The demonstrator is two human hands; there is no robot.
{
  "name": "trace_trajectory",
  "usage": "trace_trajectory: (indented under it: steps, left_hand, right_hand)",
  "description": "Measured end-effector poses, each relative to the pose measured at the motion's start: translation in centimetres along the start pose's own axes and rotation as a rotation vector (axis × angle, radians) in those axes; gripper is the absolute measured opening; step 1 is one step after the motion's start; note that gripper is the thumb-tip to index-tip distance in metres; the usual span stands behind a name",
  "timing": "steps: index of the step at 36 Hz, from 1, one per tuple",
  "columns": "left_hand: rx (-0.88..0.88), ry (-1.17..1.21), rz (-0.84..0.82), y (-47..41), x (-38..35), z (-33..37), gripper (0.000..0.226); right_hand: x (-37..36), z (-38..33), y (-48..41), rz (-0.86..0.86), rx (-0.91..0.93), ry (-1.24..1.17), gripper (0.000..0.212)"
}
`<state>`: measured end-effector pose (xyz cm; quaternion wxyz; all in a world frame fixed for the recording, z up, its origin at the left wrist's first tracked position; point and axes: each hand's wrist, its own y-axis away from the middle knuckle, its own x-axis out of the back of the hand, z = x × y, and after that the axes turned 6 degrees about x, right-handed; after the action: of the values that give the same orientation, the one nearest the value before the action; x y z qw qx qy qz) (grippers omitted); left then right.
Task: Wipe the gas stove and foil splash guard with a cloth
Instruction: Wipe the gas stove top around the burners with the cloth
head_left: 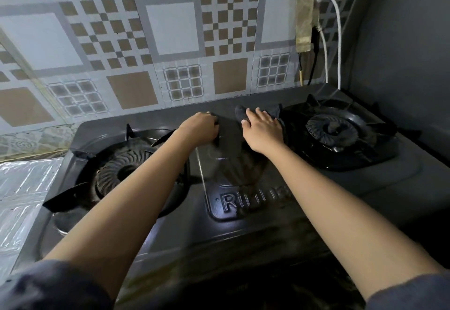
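While the gas stove (243, 231) lies beneath both forearms, the left hand (198, 127) curls, on what I cannot tell; the right hand (264, 130) presses straight fingers on the cloth (240, 113). Just right of them the pan support (312, 102) could snag it; beyond the fingertips, the foil splash guard (170, 42) might tear.

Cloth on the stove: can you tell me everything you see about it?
The cloth is dark grey, nearly the stove's colour, soft-looking and crumpled. It lies on the gas stove between the left burner and right burner, toward the back near the splash guard. The right hand presses flat on it, hiding most; edges poke out past the fingertips.
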<state>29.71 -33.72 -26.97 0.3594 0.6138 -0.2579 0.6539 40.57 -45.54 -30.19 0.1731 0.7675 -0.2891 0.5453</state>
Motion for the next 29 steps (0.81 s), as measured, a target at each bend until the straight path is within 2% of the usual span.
trace_trajectory:
  steps: [8, 19, 23, 29]
  left_hand:
    - [-0.055, 0.01, -0.048, 1.8, -0.2, -0.6, 0.046]
    - [-0.12, -0.114, -0.054, 1.1, 0.1, -1.7, 0.047]
    - [-0.154, -0.171, -0.064, 0.6, 0.9, -2.2, 0.044]
    - [-0.23, -0.117, -0.082, 0.4, 1.3, -3.7, 0.047]
  right_hand:
    - [-0.2, -1.8, 1.9, -0.013, -0.068, -0.012, 0.05]
    - [-0.9, -3.4, 1.3, -0.028, 0.047, 0.013, 0.048]
    - [-0.9, -3.6, 1.5, -0.024, 0.039, 0.011, 0.048]
    - [-1.2, -4.7, 1.9, 0.0, -0.005, 0.013, 0.048]
